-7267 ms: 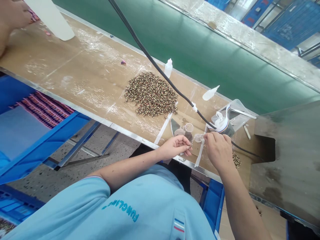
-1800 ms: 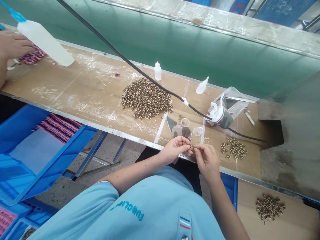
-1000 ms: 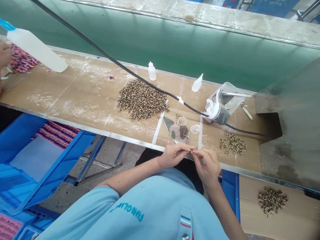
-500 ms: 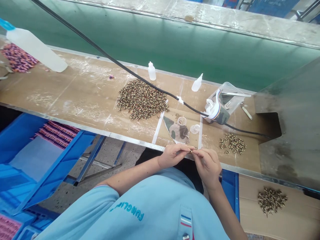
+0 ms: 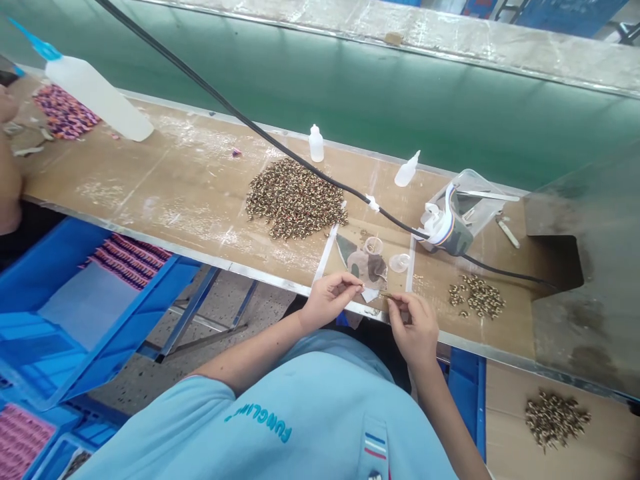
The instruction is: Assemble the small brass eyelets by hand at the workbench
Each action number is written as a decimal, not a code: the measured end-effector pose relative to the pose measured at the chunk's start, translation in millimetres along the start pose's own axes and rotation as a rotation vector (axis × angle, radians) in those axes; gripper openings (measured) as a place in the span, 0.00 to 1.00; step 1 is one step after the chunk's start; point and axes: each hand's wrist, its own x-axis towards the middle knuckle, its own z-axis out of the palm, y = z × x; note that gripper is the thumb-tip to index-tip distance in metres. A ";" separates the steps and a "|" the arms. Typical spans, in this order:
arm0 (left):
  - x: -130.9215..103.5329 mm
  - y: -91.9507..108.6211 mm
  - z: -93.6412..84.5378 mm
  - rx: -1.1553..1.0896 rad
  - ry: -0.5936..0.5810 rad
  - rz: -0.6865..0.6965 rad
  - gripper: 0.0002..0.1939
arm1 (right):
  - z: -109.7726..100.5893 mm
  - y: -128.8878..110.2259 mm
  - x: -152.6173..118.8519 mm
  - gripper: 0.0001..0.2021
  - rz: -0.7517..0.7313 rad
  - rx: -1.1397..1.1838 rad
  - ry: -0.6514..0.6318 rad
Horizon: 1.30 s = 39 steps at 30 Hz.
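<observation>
At the table's front edge my left hand (image 5: 330,300) pinches a tiny piece at its fingertips, beside a camouflage cloth (image 5: 369,267). To its right, my right hand (image 5: 414,323) holds a thin, brownish tool (image 5: 388,295) whose tip points left toward the cloth. A gap separates the two hands. On the cloth sits a small clear round cup (image 5: 373,246), with another clear round dish (image 5: 399,263) just right of it. Behind my left hand lies a large pile of small gold-and-dark curved pieces (image 5: 295,200). A smaller pile of similar pieces (image 5: 477,295) is right of my right hand.
Two small white bottles (image 5: 316,144) (image 5: 407,169) stand or lean at the back. A black cable (image 5: 240,115) crosses above the table to a plastic box (image 5: 470,190). Left are a large bottle (image 5: 97,97), a person's arm (image 5: 7,173) and a blue bin (image 5: 125,327).
My hands have moved apart from where their fingertips met. The thin tool now shows in my right hand. The view has shifted, and another person's arm has appeared at the left edge.
</observation>
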 end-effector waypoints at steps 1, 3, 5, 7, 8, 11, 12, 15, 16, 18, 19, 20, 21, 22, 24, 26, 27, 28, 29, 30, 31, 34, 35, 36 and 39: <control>0.9 0.7 -1.9 -0.022 0.017 -0.018 0.10 | 0.6 -1.6 1.8 0.03 -0.026 -0.015 -0.008; 2.8 2.2 -5.9 -0.038 0.046 -0.033 0.10 | 1.6 -5.7 6.1 0.02 -0.088 -0.050 -0.017; 4.6 3.3 -9.8 -0.044 0.063 -0.044 0.10 | 2.8 -9.4 10.8 0.03 -0.143 -0.092 -0.013; 5.9 3.4 -12.7 -0.054 0.068 -0.059 0.11 | 4.6 -11.6 15.1 0.03 -0.174 -0.126 -0.009; 6.3 3.0 -13.7 -0.059 0.068 -0.067 0.12 | 5.7 -12.0 16.8 0.03 -0.181 -0.135 -0.010; 7.2 1.4 -14.5 -0.070 0.067 -0.080 0.12 | 9.0 -11.0 20.1 0.03 -0.189 -0.145 -0.013; 7.4 0.8 -14.4 -0.071 0.065 -0.084 0.12 | 9.9 -10.5 20.5 0.03 -0.191 -0.151 -0.014; 8.1 0.2 -14.2 -0.065 0.057 -0.092 0.12 | 11.0 -9.7 20.4 0.04 -0.201 -0.167 -0.016; 8.2 0.3 -14.3 -0.064 0.055 -0.094 0.12 | 10.8 -10.1 20.2 0.04 -0.205 -0.165 -0.014; 8.5 0.9 -14.7 -0.062 0.055 -0.093 0.12 | 10.2 -12.0 19.5 0.04 -0.216 -0.143 -0.014; 8.5 1.3 -14.9 -0.063 0.055 -0.090 0.12 | 9.9 -13.3 19.1 0.04 -0.223 -0.125 -0.022; 8.4 1.7 -15.1 -0.064 0.056 -0.087 0.12 | 9.7 -14.7 18.5 0.05 -0.231 -0.108 -0.033; 8.3 1.9 -15.4 -0.067 0.057 -0.084 0.12 | 9.9 -16.1 18.0 0.06 -0.241 -0.096 -0.046; 8.1 2.0 -15.7 -0.070 0.059 -0.082 0.11 | 10.3 -17.2 17.3 0.07 -0.249 -0.090 -0.060; 7.8 1.8 -16.4 -0.077 0.062 -0.080 0.11 | 11.8 -18.1 16.1 0.08 -0.252 -0.088 -0.077; 7.5 1.0 -17.3 -0.078 0.058 -0.082 0.11 | 13.6 -17.4 15.1 0.07 -0.246 -0.080 -0.083; 7.3 0.4 -17.7 -0.073 0.053 -0.081 0.11 | 14.4 -16.7 14.7 0.07 -0.242 -0.070 -0.086; 7.1 -0.2 -18.1 -0.061 0.047 -0.076 0.11 | 15.0 -15.9 14.4 0.08 -0.238 -0.056 -0.089; 6.8 -0.9 -18.5 -0.039 0.041 -0.066 0.10 | 15.7 -15.1 14.1 0.09 -0.238 -0.044 -0.091; 6.5 -1.6 -18.7 -0.010 0.035 -0.051 0.10 | 16.3 -14.5 13.8 0.10 -0.238 -0.034 -0.093; 6.1 -2.2 -18.8 0.027 0.029 -0.032 0.09 | 17.0 -14.1 13.5 0.11 -0.239 -0.028 -0.094; 4.9 -3.6 -18.8 0.165 0.016 0.035 0.07 | 19.8 -13.9 13.2 0.10 -0.231 -0.026 -0.083; 4.6 -3.8 -18.9 0.214 0.014 0.060 0.07 | 20.8 -13.9 13.3 0.09 -0.220 -0.021 -0.078; 4.5 -3.8 -19.0 0.259 0.011 0.087 0.06 | 21.9 -14.0 13.6 0.08 -0.204 -0.011 -0.073; 4.8 -3.0 -19.3 0.362 0.004 0.163 0.05 | 24.6 -14.3 15.4 0.06 -0.147 0.041 -0.066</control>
